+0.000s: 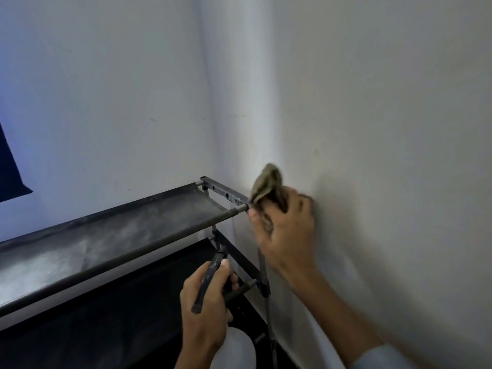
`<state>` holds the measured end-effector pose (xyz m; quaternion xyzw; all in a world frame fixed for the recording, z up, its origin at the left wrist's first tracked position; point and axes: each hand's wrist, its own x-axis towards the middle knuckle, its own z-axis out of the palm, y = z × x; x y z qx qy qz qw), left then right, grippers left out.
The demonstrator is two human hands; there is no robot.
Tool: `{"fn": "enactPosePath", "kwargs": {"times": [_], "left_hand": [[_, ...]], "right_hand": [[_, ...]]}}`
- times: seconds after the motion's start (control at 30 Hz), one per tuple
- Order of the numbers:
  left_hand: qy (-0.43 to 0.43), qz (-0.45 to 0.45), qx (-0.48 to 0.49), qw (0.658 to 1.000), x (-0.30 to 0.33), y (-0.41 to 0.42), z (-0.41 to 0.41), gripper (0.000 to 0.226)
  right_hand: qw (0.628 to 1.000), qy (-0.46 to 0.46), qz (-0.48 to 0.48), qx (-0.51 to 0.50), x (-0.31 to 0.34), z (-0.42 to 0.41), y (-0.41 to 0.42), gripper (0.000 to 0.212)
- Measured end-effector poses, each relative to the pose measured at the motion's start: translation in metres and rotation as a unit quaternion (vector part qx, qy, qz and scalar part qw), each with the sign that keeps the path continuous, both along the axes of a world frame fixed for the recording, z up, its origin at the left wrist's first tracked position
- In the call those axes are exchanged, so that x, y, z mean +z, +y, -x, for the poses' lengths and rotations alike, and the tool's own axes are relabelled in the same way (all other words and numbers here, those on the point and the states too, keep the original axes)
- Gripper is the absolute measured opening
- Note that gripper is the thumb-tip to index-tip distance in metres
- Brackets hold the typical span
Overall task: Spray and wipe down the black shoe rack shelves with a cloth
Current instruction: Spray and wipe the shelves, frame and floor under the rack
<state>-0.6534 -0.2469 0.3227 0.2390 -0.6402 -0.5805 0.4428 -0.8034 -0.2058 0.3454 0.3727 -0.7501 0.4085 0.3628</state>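
Note:
The black shoe rack stands in a room corner, its dusty top shelf running from lower left to the corner. A second dark shelf lies below it. My right hand grips a crumpled brownish cloth and presses it against the right end of the top shelf's frame bar. My left hand is closed around the black trigger head of a spray bottle, whose white body shows beneath the hand, in front of the lower shelf's right end.
White walls meet in the corner right behind the rack, close to my right hand. A dark panel hangs on the left wall. The rack's upright posts stand near my left hand.

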Motion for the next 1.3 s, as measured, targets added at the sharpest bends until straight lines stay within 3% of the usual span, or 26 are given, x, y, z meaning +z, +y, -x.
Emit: {"fn": "enactPosePath", "kwargs": {"times": [0.07,0.17,0.3,0.4,0.47,0.57,0.63,0.7,0.77,0.93,1.13,1.23,1.3], "left_hand": [[0.007,-0.016,-0.009,1.000,-0.001,0.004,0.009,0.035],[0.026,-0.049,-0.034,0.998,0.002,0.004,0.019,0.033],[0.034,-0.046,-0.037,0.998,0.000,0.005,0.026,0.032],[0.032,-0.052,-0.024,0.998,-0.004,0.003,0.028,0.035],[0.037,-0.060,-0.014,0.997,-0.006,0.000,0.030,0.038],[0.041,-0.047,-0.006,0.998,-0.007,-0.002,0.035,0.037],[0.044,-0.030,-0.016,0.998,-0.009,-0.001,0.039,0.036],[0.042,-0.026,-0.020,0.999,-0.011,-0.002,0.041,0.036],[0.038,-0.038,-0.014,0.998,-0.013,-0.003,0.041,0.034],[0.032,-0.051,-0.003,0.998,-0.009,-0.003,0.037,0.032],[0.040,-0.058,-0.002,0.998,-0.007,-0.003,0.035,0.032],[0.039,-0.044,0.005,0.998,-0.008,-0.003,0.038,0.036],[0.046,-0.039,0.006,0.998,-0.010,-0.003,0.041,0.037]], "right_hand": [[0.998,-0.028,-0.036,0.040,-0.024,-0.006,-0.016,0.038],[0.997,0.010,0.034,0.071,-0.052,0.003,-0.023,0.015],[0.995,-0.003,0.010,0.094,-0.096,0.014,-0.015,0.002],[0.991,-0.072,0.010,0.110,-0.129,0.014,-0.003,0.015],[0.988,-0.081,0.079,0.106,-0.118,0.012,0.004,0.019],[0.975,-0.019,0.188,0.117,-0.059,0.005,0.002,0.025],[0.972,0.024,0.202,0.118,-0.022,0.002,-0.015,0.025],[0.978,0.010,0.166,0.129,-0.006,0.000,-0.036,0.025],[0.978,-0.047,0.136,0.149,-0.012,0.004,-0.050,0.023],[0.958,-0.124,0.166,0.200,-0.059,0.018,-0.050,0.022],[0.953,-0.236,0.065,0.178,-0.144,0.013,-0.019,0.020],[0.950,-0.213,0.162,0.161,-0.107,0.006,-0.011,0.024],[0.947,-0.143,0.239,0.159,-0.063,0.001,-0.017,0.027]]}}
